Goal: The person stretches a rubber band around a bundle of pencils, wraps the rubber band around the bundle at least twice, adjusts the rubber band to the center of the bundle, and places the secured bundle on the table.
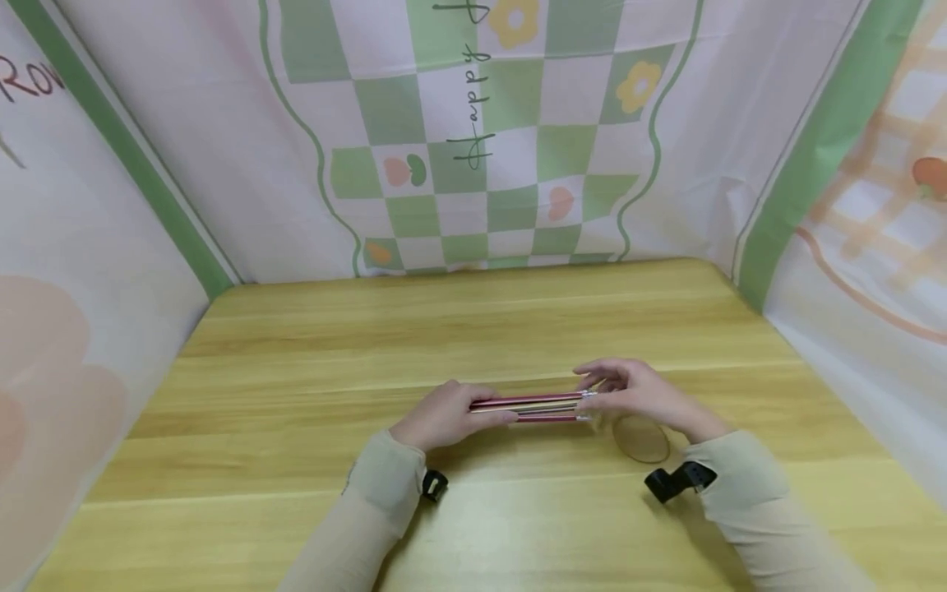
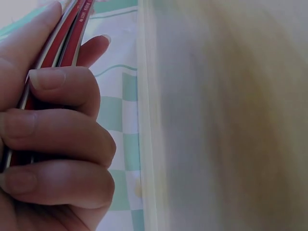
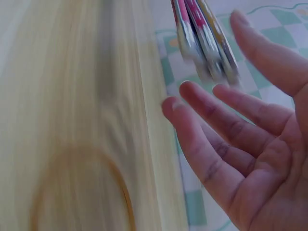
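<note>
A bundle of pencils (image 1: pixel 536 405), mostly red with a yellowish one among them, lies sideways above the wooden table. My left hand (image 1: pixel 446 415) grips its left part; in the left wrist view the fingers curl round the red pencils (image 2: pixel 72 38). At the right end are the silver ferrules (image 3: pixel 209 53) of the pencils. Close by those ends is my right hand (image 1: pixel 639 395), fingers spread and loosely bent, with nothing in its palm in the right wrist view. On the table below that hand lies a thin tan rubber band (image 1: pixel 642 462), forming a loop.
The wooden table (image 1: pixel 296 353) reaches back to a hanging cloth (image 1: pixel 510 148) with green checks and flowers. More printed cloth stands along the left and right sides. A black strap with a small device (image 1: pixel 676 482) is on the right wrist, another (image 1: pixel 434 486) on the left.
</note>
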Tool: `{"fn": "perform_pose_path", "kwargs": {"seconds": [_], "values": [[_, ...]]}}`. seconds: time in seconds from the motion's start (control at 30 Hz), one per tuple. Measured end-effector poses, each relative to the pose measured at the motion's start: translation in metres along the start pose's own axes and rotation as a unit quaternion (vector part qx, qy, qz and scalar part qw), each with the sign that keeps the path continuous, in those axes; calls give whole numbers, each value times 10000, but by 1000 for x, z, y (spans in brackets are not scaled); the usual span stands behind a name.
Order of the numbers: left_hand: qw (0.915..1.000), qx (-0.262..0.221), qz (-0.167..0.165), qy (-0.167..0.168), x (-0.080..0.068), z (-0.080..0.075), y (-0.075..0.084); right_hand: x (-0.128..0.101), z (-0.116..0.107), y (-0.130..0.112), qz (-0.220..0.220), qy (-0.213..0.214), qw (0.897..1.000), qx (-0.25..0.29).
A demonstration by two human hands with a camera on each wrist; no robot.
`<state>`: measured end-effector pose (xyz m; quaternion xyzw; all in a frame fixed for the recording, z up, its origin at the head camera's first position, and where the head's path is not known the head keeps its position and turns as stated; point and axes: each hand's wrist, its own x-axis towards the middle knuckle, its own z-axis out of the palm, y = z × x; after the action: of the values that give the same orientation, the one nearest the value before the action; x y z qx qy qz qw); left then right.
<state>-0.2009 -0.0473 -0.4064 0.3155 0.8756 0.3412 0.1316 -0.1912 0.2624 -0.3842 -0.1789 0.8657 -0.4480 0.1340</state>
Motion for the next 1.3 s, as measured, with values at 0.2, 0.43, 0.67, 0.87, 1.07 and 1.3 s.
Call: {"fn": "perform_pose_path", "kwargs": {"seconds": [0.2,0.43,0.67,0.87,1.07,1.3], "values": [[10000,-64,-25,-59,-1,-1,-1,-12,-18,9,108,52,9963,-851],[9999,-87,-50,-71,-1,-1,-1,-19,-24,26,124,-406,9923,-1160],[9999,-76,-63,-45,-2,-3,0,-22,-23,36,-92,-504,9886,-1418],[9999,-17,-108,-12,-2,-4,1,-22,-20,35,87,-449,9889,-1413],[9999,1,-110,22,-3,-4,2,-20,-21,32,123,-378,9970,-664],[9999,-128,-62,96,-4,-7,2,-20,-19,27,230,-322,9971,646]]}}
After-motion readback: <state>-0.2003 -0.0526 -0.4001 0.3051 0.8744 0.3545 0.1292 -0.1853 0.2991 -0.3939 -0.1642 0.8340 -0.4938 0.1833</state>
